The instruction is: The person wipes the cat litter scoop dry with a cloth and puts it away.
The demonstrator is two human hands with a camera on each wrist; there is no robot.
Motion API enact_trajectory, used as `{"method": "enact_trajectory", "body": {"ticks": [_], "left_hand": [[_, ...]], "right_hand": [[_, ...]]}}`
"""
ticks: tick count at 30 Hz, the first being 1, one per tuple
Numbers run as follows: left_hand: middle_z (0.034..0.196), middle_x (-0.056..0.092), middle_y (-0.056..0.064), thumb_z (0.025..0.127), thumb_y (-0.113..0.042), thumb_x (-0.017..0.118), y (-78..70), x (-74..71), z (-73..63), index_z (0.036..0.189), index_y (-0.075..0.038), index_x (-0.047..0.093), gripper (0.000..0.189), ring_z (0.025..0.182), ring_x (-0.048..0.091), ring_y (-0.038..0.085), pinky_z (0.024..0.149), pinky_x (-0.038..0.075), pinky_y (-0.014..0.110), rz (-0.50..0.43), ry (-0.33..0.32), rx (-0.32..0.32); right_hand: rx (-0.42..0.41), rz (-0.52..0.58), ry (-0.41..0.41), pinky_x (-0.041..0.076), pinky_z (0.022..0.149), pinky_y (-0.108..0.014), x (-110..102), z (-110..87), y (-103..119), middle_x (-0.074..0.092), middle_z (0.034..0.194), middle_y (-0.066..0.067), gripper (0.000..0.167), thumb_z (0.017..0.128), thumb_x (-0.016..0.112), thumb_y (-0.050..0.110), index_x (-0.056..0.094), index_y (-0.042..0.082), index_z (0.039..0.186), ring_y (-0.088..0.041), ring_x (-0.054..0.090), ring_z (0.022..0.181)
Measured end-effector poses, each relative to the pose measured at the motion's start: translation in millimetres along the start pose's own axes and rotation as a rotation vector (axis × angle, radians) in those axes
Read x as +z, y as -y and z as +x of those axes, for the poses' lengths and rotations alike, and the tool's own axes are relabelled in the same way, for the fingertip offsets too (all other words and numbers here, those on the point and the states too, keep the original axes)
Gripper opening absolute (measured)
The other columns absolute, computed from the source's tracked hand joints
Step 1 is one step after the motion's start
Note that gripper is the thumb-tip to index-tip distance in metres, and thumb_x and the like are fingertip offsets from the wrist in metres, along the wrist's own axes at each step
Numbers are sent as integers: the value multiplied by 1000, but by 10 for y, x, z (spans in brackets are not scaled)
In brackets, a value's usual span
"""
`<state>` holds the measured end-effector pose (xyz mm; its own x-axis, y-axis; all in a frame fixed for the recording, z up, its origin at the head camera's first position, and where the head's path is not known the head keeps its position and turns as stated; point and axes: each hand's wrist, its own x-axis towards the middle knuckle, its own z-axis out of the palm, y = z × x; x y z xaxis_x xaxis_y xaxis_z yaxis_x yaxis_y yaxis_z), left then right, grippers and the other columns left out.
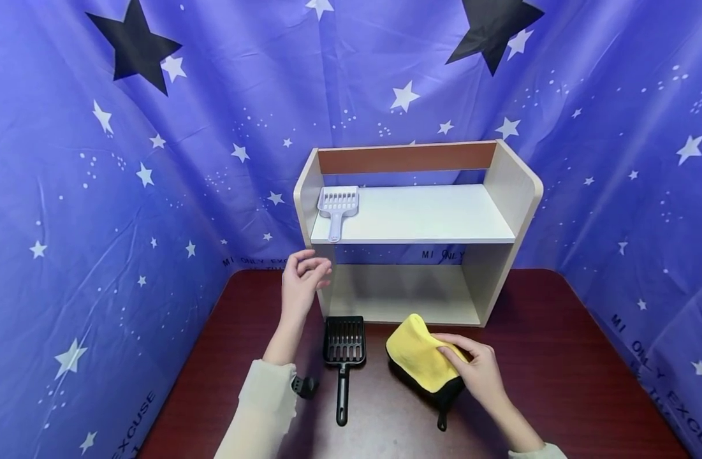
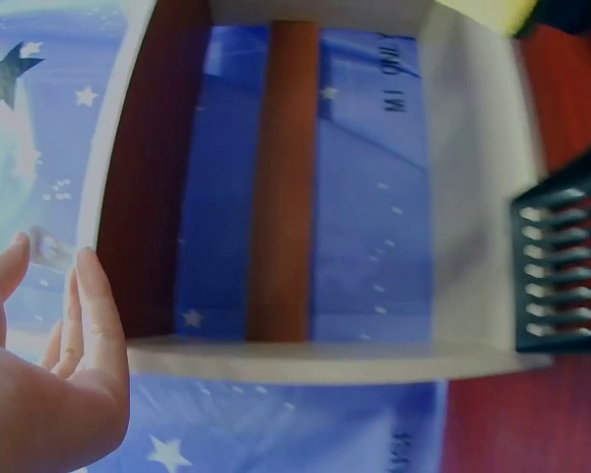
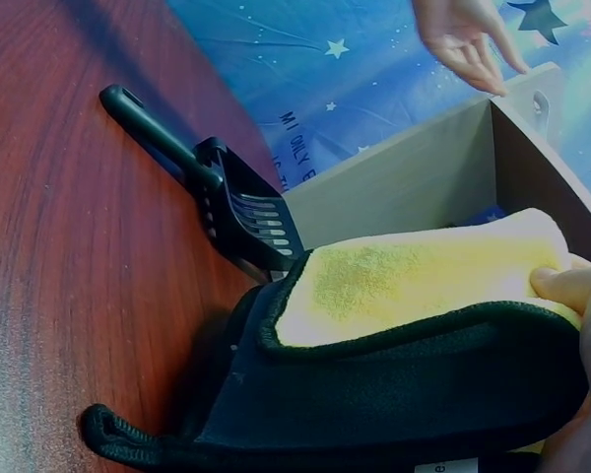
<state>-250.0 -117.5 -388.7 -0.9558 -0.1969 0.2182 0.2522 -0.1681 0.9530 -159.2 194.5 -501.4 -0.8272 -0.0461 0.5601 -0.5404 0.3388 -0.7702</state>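
Note:
My right hand [image 1: 479, 370] pinches a folded yellow-and-black cleaning cloth [image 1: 422, 354], thumb on the yellow side. In the right wrist view the cloth [image 3: 404, 286] shows its black backing and a hanging loop. My left hand [image 1: 305, 277] is raised before the shelf unit's left side, fingers loosely bent and nothing between them. A pale litter scoop [image 1: 338, 203] lies on the upper board, its handle pointing to the front edge, a little above and right of that hand. Between both hands, a black litter scoop [image 1: 345, 350] lies on the table, handle toward me.
The two-level shelf unit [image 1: 410, 241] stands at the back of the dark red table [image 1: 534, 363], with a white upper board and a brown back rail. Blue star-printed curtains [image 1: 259, 127] hang behind and on both sides. A black strap [image 1: 305, 386] sits at my left wrist.

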Motion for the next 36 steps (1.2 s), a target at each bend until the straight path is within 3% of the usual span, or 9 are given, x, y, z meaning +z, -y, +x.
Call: {"method": "enact_trajectory", "body": {"ticks": [9, 21, 28, 36], "left_hand": [[91, 72, -1, 88, 1, 70, 488, -337, -293, 125, 8, 49, 42, 74, 70, 7, 67, 62, 26, 116, 5, -118], [92, 73, 2, 89, -3, 71, 1069, -555, -757, 126, 11, 46, 46, 73, 67, 4, 70, 62, 29, 187, 42, -285], [94, 73, 6, 88, -7, 73, 1279, -652, -992, 124, 12, 49, 47, 74, 67, 4, 70, 63, 32, 234, 62, -344], [109, 67, 31, 83, 3, 72, 1463, -730, -1165, 122, 16, 48, 48, 81, 71, 13, 72, 64, 37, 248, 171, -378]], "right_hand": [[14, -5, -2, 53, 71, -8, -37, -2, 27, 77, 98, -15, 24, 83, 71, -11, 75, 0, 105, 11, 66, 93], [27, -64, 2, 53, 69, -10, -118, 22, 334, 77, 95, -17, 22, 80, 72, -14, 75, -5, 100, 9, 65, 87], [42, -47, 8, 54, 68, -10, -121, 8, 321, 77, 96, -16, 21, 82, 72, -11, 75, -3, 101, 5, 67, 86], [41, -54, 16, 54, 68, -11, -106, 20, 366, 77, 96, -16, 19, 83, 73, -6, 75, -4, 102, 0, 68, 85]]}}
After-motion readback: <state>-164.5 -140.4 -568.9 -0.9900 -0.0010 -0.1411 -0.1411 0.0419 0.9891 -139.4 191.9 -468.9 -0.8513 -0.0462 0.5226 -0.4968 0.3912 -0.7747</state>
